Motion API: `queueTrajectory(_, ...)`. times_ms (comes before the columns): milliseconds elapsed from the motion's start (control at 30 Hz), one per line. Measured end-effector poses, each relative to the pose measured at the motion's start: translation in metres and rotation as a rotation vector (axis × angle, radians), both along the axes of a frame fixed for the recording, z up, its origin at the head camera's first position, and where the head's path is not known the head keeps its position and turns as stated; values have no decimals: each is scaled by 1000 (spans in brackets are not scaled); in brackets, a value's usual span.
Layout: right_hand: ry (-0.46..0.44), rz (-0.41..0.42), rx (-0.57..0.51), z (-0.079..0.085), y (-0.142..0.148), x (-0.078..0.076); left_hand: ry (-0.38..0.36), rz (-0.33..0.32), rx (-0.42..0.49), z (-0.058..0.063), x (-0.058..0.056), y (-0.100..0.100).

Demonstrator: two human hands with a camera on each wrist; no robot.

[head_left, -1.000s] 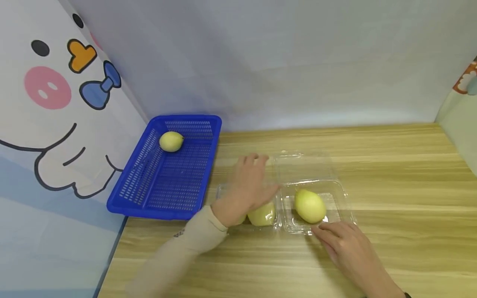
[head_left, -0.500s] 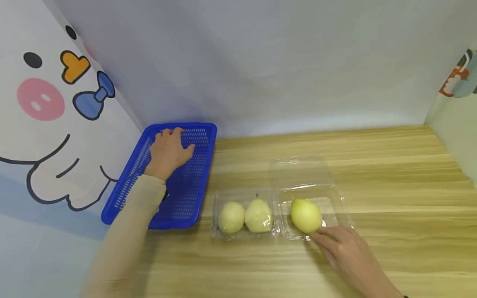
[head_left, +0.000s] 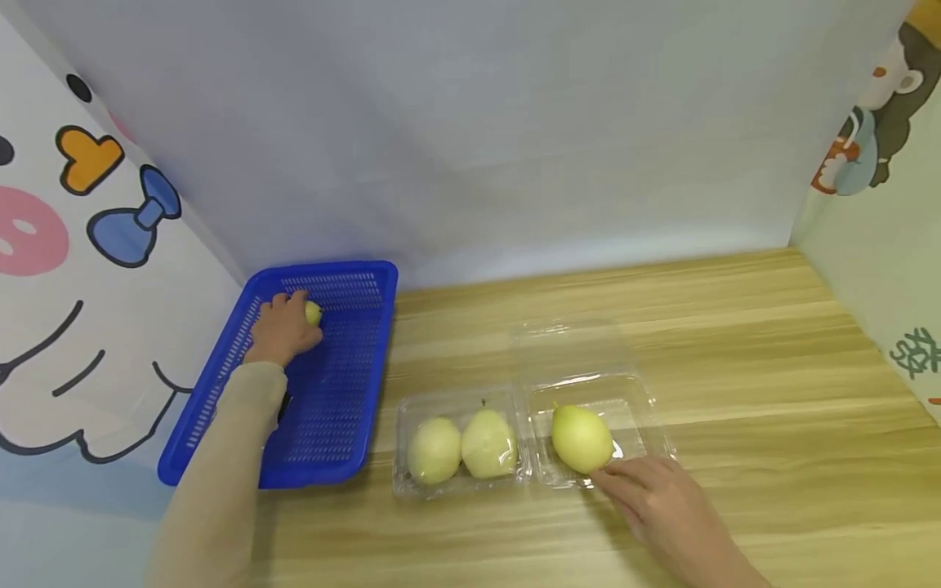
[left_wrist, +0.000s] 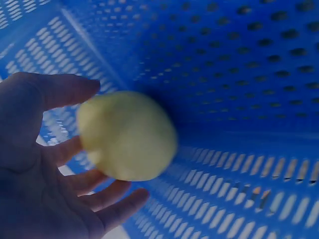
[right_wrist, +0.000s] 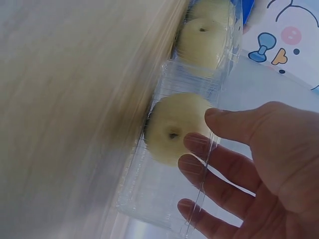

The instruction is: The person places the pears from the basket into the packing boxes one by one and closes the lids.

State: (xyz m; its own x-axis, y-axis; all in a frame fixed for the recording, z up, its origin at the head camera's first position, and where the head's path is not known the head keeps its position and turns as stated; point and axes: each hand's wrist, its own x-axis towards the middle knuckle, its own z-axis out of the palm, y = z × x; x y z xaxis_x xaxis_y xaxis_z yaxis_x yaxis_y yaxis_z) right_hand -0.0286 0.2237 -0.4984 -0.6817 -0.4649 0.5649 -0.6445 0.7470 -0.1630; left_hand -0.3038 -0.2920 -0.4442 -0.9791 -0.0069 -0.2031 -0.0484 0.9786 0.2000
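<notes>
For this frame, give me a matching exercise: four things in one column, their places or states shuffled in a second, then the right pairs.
Things:
1. left hand
2. right hand
3. closed box
4. open box

Places or states:
A. holds a single pear, lid folded back
B. inside the blue basket, fingers around a pear
C. holds two pears side by side
D. fingers straight, touching the near edge of a clear box

Pairs: 1-B, 2-D, 3-C, 4-A
</notes>
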Motion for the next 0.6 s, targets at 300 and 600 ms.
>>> queueTrajectory(300, 45, -20, -23, -2, -4, 0, -13, 1, -67, -2, 5, -3)
queueTrajectory(600, 7, 1, 7, -3, -1, -1, -119, -62, -85, 13, 15, 8)
